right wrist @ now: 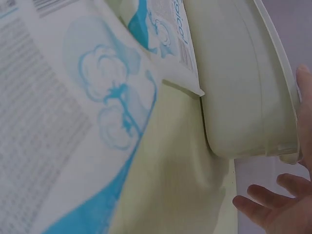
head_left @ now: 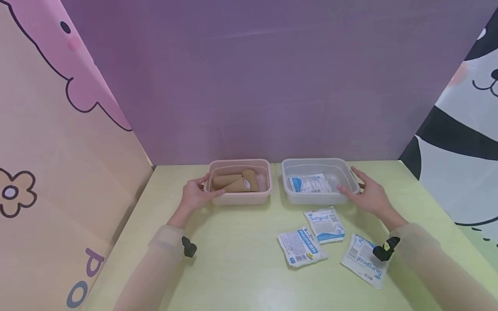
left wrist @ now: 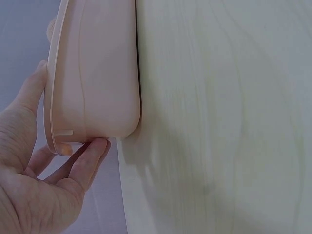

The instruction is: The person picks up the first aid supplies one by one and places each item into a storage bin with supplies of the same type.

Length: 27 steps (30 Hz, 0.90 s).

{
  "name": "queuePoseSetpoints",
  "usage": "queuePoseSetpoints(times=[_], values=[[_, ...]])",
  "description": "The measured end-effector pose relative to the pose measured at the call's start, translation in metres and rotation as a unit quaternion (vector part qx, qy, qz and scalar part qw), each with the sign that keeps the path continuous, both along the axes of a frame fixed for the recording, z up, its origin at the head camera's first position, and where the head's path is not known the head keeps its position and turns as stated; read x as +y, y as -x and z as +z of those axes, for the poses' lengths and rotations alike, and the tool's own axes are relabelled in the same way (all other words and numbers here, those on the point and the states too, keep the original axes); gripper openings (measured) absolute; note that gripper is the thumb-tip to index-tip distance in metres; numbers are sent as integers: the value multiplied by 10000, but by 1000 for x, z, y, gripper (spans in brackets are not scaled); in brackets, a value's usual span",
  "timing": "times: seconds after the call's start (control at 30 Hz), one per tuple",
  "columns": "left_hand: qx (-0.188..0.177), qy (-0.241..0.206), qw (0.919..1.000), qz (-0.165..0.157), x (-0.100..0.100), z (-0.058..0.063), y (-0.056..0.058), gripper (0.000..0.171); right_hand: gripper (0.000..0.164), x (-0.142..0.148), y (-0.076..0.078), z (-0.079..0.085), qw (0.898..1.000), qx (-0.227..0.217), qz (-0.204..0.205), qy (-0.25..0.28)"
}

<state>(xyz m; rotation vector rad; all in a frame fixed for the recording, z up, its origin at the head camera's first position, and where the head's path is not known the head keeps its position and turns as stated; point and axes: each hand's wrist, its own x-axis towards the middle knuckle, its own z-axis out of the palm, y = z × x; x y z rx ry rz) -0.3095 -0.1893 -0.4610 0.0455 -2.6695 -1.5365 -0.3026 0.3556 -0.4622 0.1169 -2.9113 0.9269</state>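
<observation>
My left hand [head_left: 194, 193] grips the left end of a pink plastic container [head_left: 245, 198], thumb over the rim. Its other fingertips [left wrist: 92, 158] press up against the end wall under the lip. Inside are three tan bandage rolls [head_left: 236, 185]. My right hand [head_left: 369, 196] is at the right end of a white plastic container [head_left: 317, 198], with the thumb at its rim. In the right wrist view the lower fingers [right wrist: 263, 199] are spread loosely, apart from the wall. A white-and-blue packet [head_left: 310, 183] lies in the white container.
On the pale table, in front of the white container, are a packet marked Surgical [head_left: 326, 225], a printed packet [head_left: 301, 246] beside it, and another Surgical packet [head_left: 365, 259] near my right wrist. A purple panel [head_left: 272, 86] rises behind both containers; patterned walls flank the table.
</observation>
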Motion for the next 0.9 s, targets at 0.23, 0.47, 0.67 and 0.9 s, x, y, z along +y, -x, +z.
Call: queuePoseSetpoints(times=[0.23,0.47,0.67,0.9], values=[[-24,22,10000,-11,0,0,1,97,99,-4,-1,-9,9997,218,86,101],[-25,25,10000,3,-1,1,1,98,94,-6,-1,-11,9992,378,77,104],[29,102,9999,75,-1,0,0,96,94,-8,-2,-11,9993,344,82,154],[102,180,9998,-23,0,0,1,95,94,-5,-3,-8,9994,264,107,185]])
